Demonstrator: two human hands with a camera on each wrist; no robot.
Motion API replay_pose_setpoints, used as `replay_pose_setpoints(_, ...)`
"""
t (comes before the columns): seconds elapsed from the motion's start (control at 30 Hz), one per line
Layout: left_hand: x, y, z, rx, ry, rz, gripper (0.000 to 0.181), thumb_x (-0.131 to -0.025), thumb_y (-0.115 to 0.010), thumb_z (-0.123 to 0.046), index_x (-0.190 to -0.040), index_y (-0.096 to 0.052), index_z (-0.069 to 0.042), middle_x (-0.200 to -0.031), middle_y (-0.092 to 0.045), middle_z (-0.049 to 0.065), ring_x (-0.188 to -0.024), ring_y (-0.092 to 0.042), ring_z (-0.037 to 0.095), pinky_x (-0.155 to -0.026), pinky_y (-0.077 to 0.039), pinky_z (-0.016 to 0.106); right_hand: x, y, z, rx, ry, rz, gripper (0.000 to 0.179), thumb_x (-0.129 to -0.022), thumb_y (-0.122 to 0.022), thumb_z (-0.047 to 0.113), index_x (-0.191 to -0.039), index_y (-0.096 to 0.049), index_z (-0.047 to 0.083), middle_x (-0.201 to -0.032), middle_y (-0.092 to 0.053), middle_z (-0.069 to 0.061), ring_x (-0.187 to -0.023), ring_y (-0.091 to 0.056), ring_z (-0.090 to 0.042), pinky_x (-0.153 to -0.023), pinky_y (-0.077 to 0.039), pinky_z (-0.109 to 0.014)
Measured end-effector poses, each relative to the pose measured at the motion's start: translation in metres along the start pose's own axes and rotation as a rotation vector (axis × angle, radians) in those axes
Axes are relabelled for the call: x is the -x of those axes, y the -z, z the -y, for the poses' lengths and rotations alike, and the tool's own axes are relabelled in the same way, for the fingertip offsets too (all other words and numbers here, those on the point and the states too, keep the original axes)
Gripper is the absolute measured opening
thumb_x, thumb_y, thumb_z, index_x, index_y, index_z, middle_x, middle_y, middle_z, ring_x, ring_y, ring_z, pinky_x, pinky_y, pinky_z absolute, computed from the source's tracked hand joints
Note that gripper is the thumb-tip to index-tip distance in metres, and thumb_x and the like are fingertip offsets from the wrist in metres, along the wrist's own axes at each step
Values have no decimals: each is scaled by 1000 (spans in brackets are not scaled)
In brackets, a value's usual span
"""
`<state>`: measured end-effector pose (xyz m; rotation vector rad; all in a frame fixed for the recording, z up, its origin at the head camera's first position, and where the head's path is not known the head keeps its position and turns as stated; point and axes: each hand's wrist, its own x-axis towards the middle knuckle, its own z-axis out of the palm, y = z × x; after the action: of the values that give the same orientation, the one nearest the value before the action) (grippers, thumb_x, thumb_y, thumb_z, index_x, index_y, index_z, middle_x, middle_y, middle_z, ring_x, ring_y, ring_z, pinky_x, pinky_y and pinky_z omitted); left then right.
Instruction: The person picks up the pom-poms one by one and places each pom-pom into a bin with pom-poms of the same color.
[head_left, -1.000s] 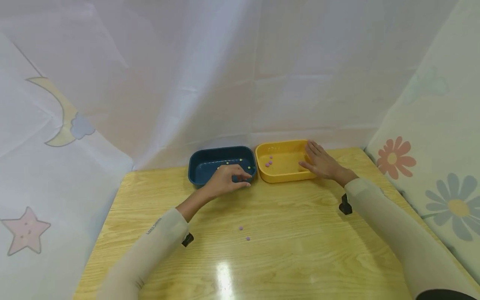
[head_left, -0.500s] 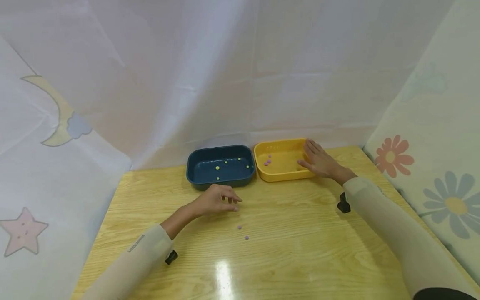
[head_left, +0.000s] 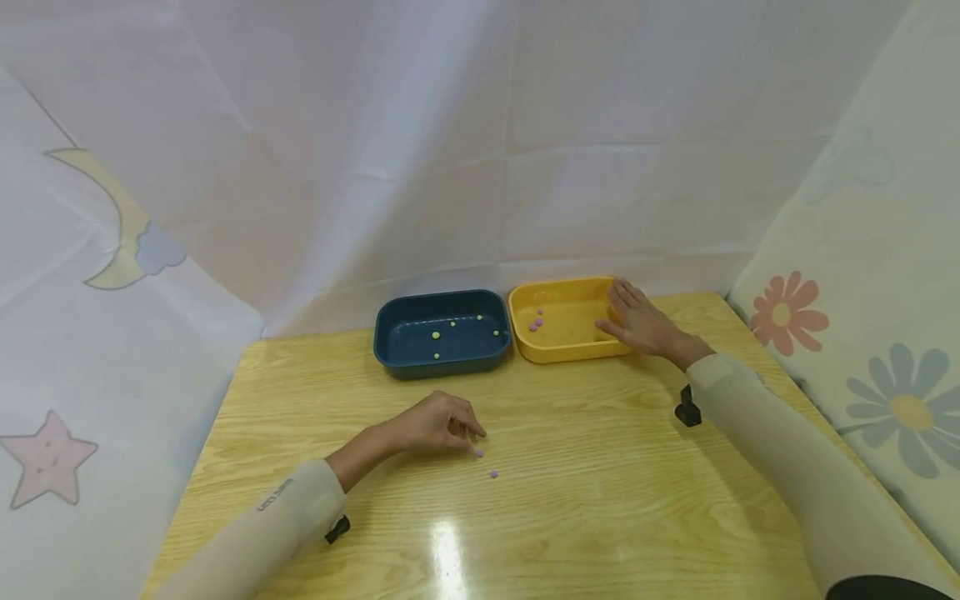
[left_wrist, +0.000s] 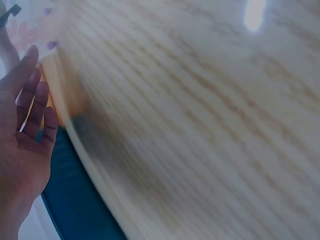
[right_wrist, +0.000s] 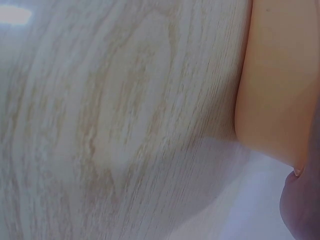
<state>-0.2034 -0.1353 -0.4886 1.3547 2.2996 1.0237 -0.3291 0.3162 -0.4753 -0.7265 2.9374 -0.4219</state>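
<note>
Over the table, my left hand (head_left: 435, 423) reaches with loosely bent fingers, its tips close by a small purple bead (head_left: 480, 453). A second purple bead (head_left: 493, 474) lies just nearer to me. Both beads appear apart from the fingers in the left wrist view. My right hand (head_left: 647, 325) rests with straight fingers on the right end of the yellow tray (head_left: 570, 353), thumb over its inside. Several purple beads (head_left: 539, 322) lie at that tray's left. To its left, the dark blue tray (head_left: 442, 369) contains several yellow-green beads (head_left: 436, 335).
Both trays stand side by side at the back of the wooden table (head_left: 600, 467). Behind them hangs a pale cloth (head_left: 420, 150). Printed cloth with flowers (head_left: 782, 314) borders the table on the right.
My left hand has come back from over the blue tray toward me, down to the loose purple beads. The right hand has stayed on the yellow tray.
</note>
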Motion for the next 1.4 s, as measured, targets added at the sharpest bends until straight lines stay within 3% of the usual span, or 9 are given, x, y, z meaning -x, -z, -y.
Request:
replay_pose_setpoints(0.27, -2, -7, 3, 37, 34, 58, 24, -88, -88, -11, -110, -84, -6, -99, -76, 0, -78, -63, -4, -69, -58, 19, -1, -1, -1, 6, -2, 15, 88, -114, -43, 47, -164, -5, -14, -173, 7, -31, -161, 6, -48, -130, 0, -60)
replay_pose_setpoints(0.57, -5, -9, 1, 15, 32, 92, 17, -90, -87, -11, -106, -84, -7, -95, -76, -1, -75, -60, -4, -67, -55, 17, -1, -1, 0, -1, -1, 0, 88, -113, -43, 49, -164, -6, -14, -173, 6, -31, -161, 5, -48, -130, 0, -60)
replay_pose_setpoints(1.03, -8, -9, -1, -17, 36, 106, 7, -92, -84, -12, -99, -85, -10, -92, -75, -6, -76, -61, -6, -69, -56, 17, -1, -4, -2, -9, -1, -11, 91, -113, -41, 53, -164, -6, -13, -174, 6, -30, -162, 6, -47, -130, 1, -60)
replay_pose_setpoints(1.2, -9, -10, 0, -9, 38, 93, 6, -93, -84, -15, -97, -85, -11, -90, -74, -8, -75, -61, -5, -68, -56, 17, -2, -5, -3, -7, -2, -14, 91, -113, -41, 53, -164, -6, -13, -174, 6, -30, -162, 6, -47, -130, 1, -60)
replay_pose_setpoints(1.4, -14, -7, 0, 7, 64, 28, 4, -94, -84, -16, -96, -86, -13, -87, -73, -12, -76, -64, -2, -69, -57, 19, -1, -3, -2, 3, -3, 0, 87, -114, -41, 48, -164, -5, -13, -174, 7, -30, -161, 6, -47, -130, 0, -61)
